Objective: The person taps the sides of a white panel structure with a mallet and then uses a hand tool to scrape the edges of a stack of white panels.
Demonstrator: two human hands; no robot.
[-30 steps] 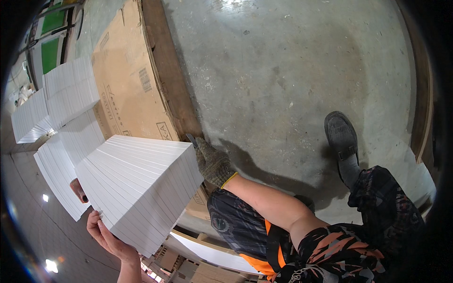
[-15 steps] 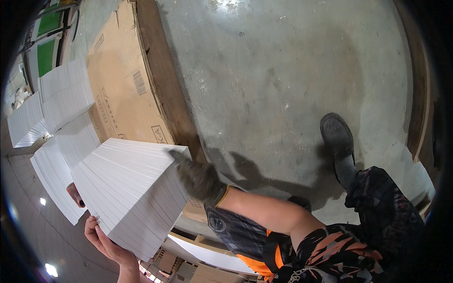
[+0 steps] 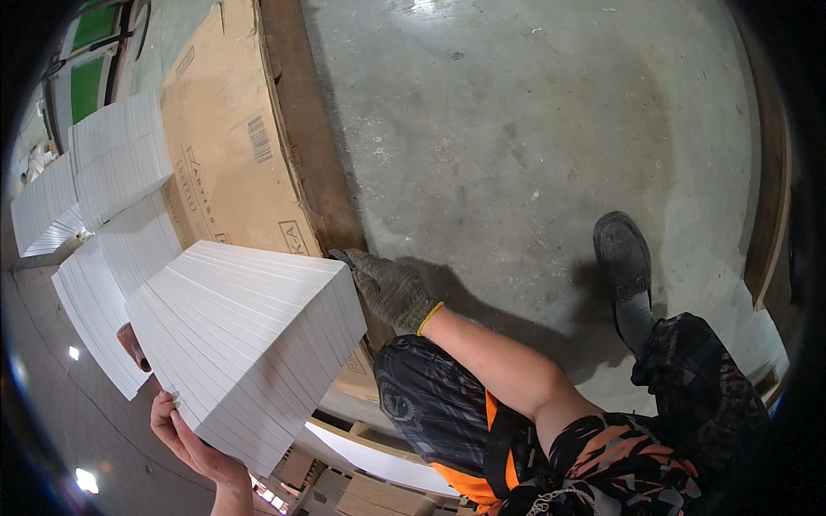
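Observation:
A stack of white boards (image 3: 249, 301), set edge to edge in a block, rests across the cardboard at the left. My bare left hand (image 3: 196, 447) holds its lower left corner, fingers curled at the edge and palm against the side. At the opposite corner is my right hand (image 3: 394, 288), in a dark grey-green knitted glove with a yellow cuff. Its fingers are closed on a small dark blade-like tool (image 3: 342, 257), whose tip lies beside the boards' edge. The glove hides most of the tool.
Printed brown cardboard (image 3: 228, 138) covers a low wooden base (image 3: 314, 146). More white board stacks (image 3: 120, 155) stand behind. A reddish-brown object (image 3: 132, 347) sits beside the held stack. Grey concrete floor (image 3: 499, 155) stretches right, with my shoe (image 3: 621, 254) on it.
My right hand, blurred over the stack's side before, has moved right and slightly up, to just outside the corner. The left hand keeps its place on the stack.

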